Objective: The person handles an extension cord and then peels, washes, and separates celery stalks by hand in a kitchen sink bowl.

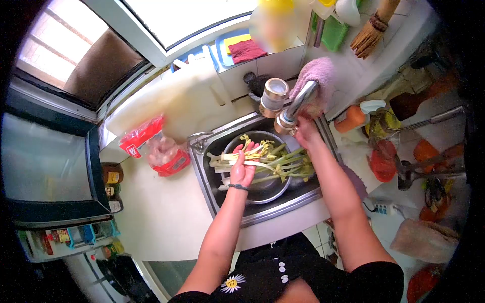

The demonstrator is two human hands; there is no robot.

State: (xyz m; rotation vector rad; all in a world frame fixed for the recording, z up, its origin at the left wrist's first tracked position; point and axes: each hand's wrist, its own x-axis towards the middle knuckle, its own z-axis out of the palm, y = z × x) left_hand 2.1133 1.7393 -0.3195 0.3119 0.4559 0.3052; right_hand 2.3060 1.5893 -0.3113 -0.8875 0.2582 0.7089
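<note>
My left hand (pixel 243 170), palm up, is closed around a few pale celery stalks (pixel 262 153) with yellowish leaves. Beneath it, more celery (pixel 298 167) lies across a round metal basin (pixel 268 200) in the steel sink (pixel 252 218). At the back of the sink, my right hand (pixel 306 132) is closed at the faucet (pixel 305 94), close to the filter on its spout; the spout partly covers its fingers. A second clear filter cup (pixel 273 96) sits beside the spout. A pink cloth (pixel 316 70) hangs by the faucet.
A red-and-clear bag of food (pixel 160 146) lies on the counter (pixel 151 212) left of the sink. A white cutting board (pixel 172 103) leans behind. An orange spray bottle (pixel 352 118) stands at right, with utensils hanging beyond. An open window (pixel 81 55) is at upper left.
</note>
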